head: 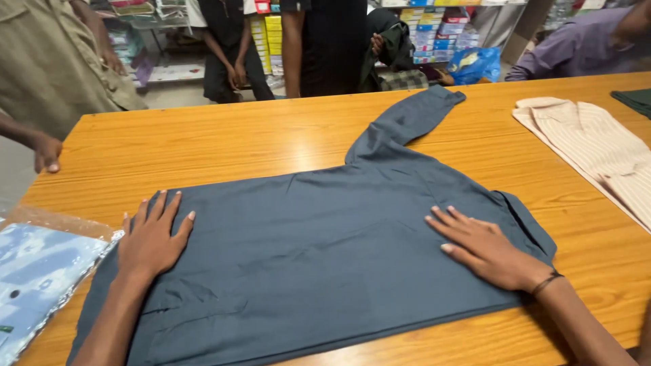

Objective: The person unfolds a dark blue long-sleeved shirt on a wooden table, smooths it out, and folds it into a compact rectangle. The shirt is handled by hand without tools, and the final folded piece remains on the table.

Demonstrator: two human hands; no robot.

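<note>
Hands pressing flat on a slate-blue shirt (325, 257), lying spread face down across an orange wooden table (224, 146). At far left, lying half out of view, a packaged light-blue garment in clear plastic (37, 278), its corner touching the shirt's edge. Next, left hand (150, 238) resting with fingers fanned wide near the shirt's left end, gripping nothing. Further right, one long sleeve (407, 122) trailing up and away toward the table's far side. Then right hand (485, 249), banded at the wrist, lying open and flat just beside the collar end, also holding nothing. At far right, a cream striped shirt (597, 152) lying well apart, with a dark green cloth (634, 100) at the edge.

Risking, by the look of it, fresh creases: puckering already showing near the left wrist, likely to be pressed in if the palms slide unevenly. Risking, too, a snag on the plastic pack touching the cloth.

Remaining hidden: the shirt's front and second sleeve, presumably folded under. Standing cropped at the top: several people (319, 47) and shop shelving, details too small to make out.
</note>
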